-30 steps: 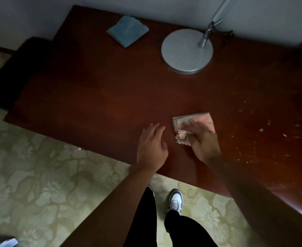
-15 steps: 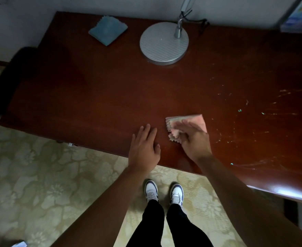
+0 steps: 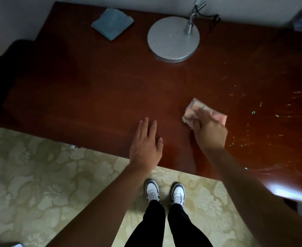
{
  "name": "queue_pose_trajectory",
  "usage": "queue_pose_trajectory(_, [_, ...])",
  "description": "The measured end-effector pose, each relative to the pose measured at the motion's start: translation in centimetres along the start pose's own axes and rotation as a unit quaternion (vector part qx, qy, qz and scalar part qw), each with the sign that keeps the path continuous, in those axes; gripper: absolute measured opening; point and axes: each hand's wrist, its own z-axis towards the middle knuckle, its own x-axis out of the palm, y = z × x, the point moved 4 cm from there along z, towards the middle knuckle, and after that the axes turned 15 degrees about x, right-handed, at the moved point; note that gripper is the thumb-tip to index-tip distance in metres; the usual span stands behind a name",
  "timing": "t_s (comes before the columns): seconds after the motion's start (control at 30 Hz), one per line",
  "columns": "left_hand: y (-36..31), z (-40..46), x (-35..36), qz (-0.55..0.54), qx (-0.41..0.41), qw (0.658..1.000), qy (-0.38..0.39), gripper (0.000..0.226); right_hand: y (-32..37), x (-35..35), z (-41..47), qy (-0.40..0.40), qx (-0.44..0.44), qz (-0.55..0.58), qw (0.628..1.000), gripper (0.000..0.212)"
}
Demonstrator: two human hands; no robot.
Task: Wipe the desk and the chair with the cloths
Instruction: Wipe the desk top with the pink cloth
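Dark desk (image 3: 96,90) under me — my right hand (image 3: 209,134), fingers curled on the pink cloth (image 3: 216,115), has swept rightward toward the smears (image 3: 264,114); left hand (image 3: 144,147) stays flat, so wiping advances.

Glossy wood desk (image 3: 111,90), ribbed metal lamp base (image 3: 173,39)

Home room, wooden desk (image 3: 111,90), lamp base (image 3: 173,40), floral carpet (image 3: 39,184)
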Motion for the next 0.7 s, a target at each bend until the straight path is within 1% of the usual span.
queue_pose_trajectory(0.07, [0.9,0.7,-0.3,0.009,0.028,1.000,0.002,0.057,1.6,0.6,2.0,-0.019,0.011,-0.027,0.999,0.036])
queue_pose_trajectory(0.13, [1.5,1.4,-0.4,0.016,0.055,0.998,0.002,0.056,2.6,1.3,1.8,-0.025,0.005,-0.023,0.999,0.037])
queue_pose_trajectory(0.2, [1.6,1.9,-0.2,0.011,0.064,0.998,0.002,0.057,2.9,2.0,-0.6,-0.027,-0.053,-0.017,0.998,0.036])
queue_pose_trajectory(0.27, [1.5,2.2,0.3,-0.003,0.064,0.998,0.007,0.059,2.4,2.2,-3.8,-0.052,-0.141,-0.016,0.988,0.033])
queue_pose_trajectory(0.33, [1.5,2.4,0.6,-0.003,0.058,0.998,0.013,0.060,1.9,1.9,-5.4,-0.053,-0.201,-0.011,0.978,0.032])
queue_pose_trajectory(0.4, [1.7,2.6,0.6,0.001,0.065,0.998,0.020,0.062,2.2,1.3,-4.1,-0.044,-0.198,-0.024,0.979,0.031])
queue_pose_trajectory(0.5, [2.1,2.6,0.5,0.007,0.083,0.996,0.022,0.062,4.0,0.9,-0.2,-0.035,-0.080,-0.028,0.996,0.032])
queue_pose_trajectory(0.53, [2.0,2.6,0.5,0.009,0.084,0.996,0.019,0.061,4.8,0.8,0.2,-0.036,-0.067,-0.025,0.997,0.032])
queue_pose_trajectory(0.57, [2.0,2.6,0.5,0.011,0.086,0.996,0.014,0.060,5.6,0.8,-0.1,-0.048,-0.077,-0.025,0.996,0.031])
queue_pose_trajectory(0.63, [1.9,2.9,0.5,0.008,0.086,0.996,0.007,0.058,6.2,0.8,-2.2,-0.077,-0.128,-0.027,0.988,0.026])
queue_pose_trajectory(0.7, [2.0,3.2,0.3,0.011,0.087,0.996,0.008,0.059,5.4,1.2,-4.9,-0.062,-0.172,-0.014,0.983,0.027])
